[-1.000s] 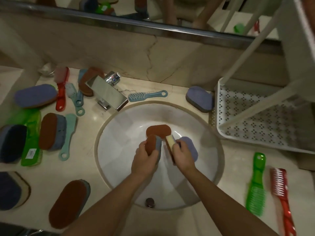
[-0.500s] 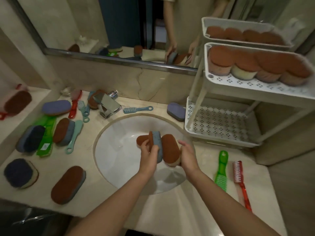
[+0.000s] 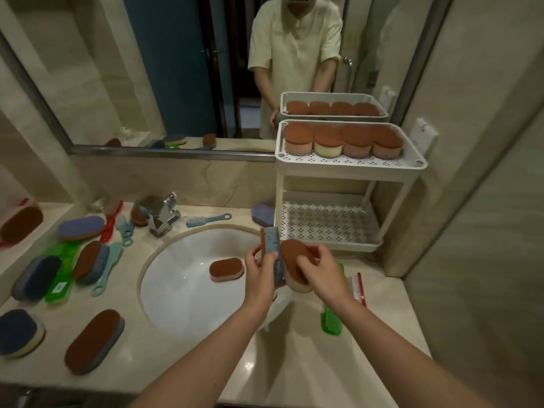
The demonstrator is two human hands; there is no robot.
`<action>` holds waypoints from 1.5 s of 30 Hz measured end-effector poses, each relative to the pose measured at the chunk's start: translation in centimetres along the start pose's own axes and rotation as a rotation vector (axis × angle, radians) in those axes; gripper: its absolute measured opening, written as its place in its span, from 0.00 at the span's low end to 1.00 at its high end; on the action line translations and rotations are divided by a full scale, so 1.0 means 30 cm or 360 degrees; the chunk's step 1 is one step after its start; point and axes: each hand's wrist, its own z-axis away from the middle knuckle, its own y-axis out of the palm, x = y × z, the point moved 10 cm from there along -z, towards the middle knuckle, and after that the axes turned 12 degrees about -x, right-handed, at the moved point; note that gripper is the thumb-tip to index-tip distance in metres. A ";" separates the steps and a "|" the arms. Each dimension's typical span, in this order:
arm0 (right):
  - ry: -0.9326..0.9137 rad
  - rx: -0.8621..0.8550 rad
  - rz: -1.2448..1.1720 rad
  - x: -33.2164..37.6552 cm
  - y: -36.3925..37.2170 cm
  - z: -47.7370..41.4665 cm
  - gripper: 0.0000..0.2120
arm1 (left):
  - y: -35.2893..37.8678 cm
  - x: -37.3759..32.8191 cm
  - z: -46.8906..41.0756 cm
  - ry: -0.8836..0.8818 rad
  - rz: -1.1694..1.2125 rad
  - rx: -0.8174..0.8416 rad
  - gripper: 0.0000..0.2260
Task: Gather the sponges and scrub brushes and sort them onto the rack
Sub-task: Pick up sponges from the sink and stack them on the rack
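Note:
My left hand (image 3: 260, 273) grips a blue-and-brown sponge (image 3: 272, 245) held on edge above the sink's right rim. My right hand (image 3: 322, 270) holds a brown-topped cream sponge (image 3: 294, 259) right beside it. One brown sponge (image 3: 226, 269) lies in the white basin (image 3: 176, 290). The white two-tier rack (image 3: 350, 169) stands at the back right; its top shelf carries several brown sponges (image 3: 343, 139), its lower shelf (image 3: 326, 223) is bare. A green brush (image 3: 332, 320) and a red brush (image 3: 359, 288) lie on the counter under my right arm.
Left of the sink lie several sponges and brushes, among them a brown sponge (image 3: 94, 340), a dark blue sponge (image 3: 20, 331), a green brush (image 3: 60, 272) and a teal brush (image 3: 107, 267). A chrome tap (image 3: 163, 217), a blue brush (image 3: 207, 220) and a purple sponge (image 3: 263, 214) sit behind the basin.
Both hands lifted their sponges out of the basin and moved right toward the rack. One brown sponge stayed in the basin. My view tilted up, showing the rack and mirror.

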 end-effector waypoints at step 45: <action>-0.0887 -0.0481 0.0751 0.565 -0.539 -0.520 0.26 | 0.626 -0.753 -0.037 0.1893 -0.1549 0.0320 0.21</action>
